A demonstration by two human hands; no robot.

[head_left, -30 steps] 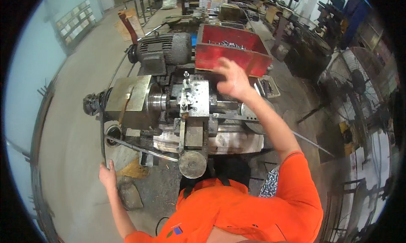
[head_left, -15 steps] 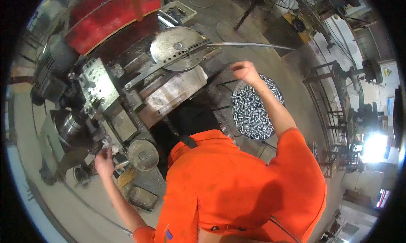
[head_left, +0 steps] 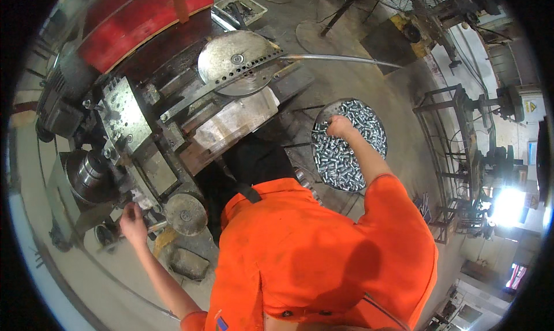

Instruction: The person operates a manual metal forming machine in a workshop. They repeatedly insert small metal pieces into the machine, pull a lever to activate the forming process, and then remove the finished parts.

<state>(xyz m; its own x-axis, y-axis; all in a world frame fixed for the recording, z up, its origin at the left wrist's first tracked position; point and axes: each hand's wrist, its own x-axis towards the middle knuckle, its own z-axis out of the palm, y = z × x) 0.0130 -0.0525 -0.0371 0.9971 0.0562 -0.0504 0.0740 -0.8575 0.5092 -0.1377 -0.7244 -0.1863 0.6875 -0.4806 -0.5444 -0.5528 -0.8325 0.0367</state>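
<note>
Over the far left part of a round tray point(head_left: 344, 185) lies my right hand point(head_left: 341, 127), its fingers curled down at the pieces. Whether one is between them is hidden. Small shiny metal cylinders point(head_left: 350, 158) fill most of that tray. My left hand point(head_left: 133, 223) is at the near left end of the machine, beside a round metal handwheel point(head_left: 186, 214) and a short metal bar point(head_left: 157, 226). Its fingers are bent together, and what they hold, if anything, is too small to make out. A perforated metal block point(head_left: 124, 113) stands on the machine beyond it.
A large metal disc point(head_left: 234, 55) with a drilled flat bar point(head_left: 202, 96) sits on the far side of the machine. From it a long rod point(head_left: 346, 59) reaches right. Behind are a red panel point(head_left: 138, 22) and a parts bin point(head_left: 249, 9). A metal rack point(head_left: 461, 140) stands at right.
My right hand has moved down and slightly right, from beyond the tray's far left edge onto the metal cylinders. My left hand stays by the machine's near left end.
</note>
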